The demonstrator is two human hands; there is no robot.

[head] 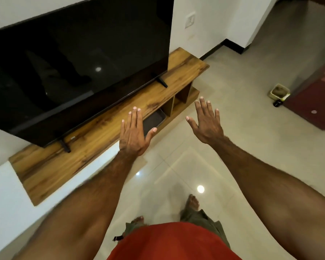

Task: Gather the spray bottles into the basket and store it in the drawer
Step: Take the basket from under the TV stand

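Note:
My left hand [133, 132] is held out flat, palm down, fingers apart and empty, over the front edge of a wooden TV stand [105, 126]. My right hand [207, 122] is also spread flat and empty, above the tiled floor to the right of the stand. Under the stand's top, a dark grey basket [154, 121] sits in an open compartment, partly hidden behind my left thumb. No spray bottles are visible.
A large black television [79, 68] stands on the wooden top. On the floor at the right are a small cream tub [279, 91], a dark round object [277, 103] and a maroon mat [315, 104]. Pale tiled floor [242, 76] stretches beyond; my bare feet stand below.

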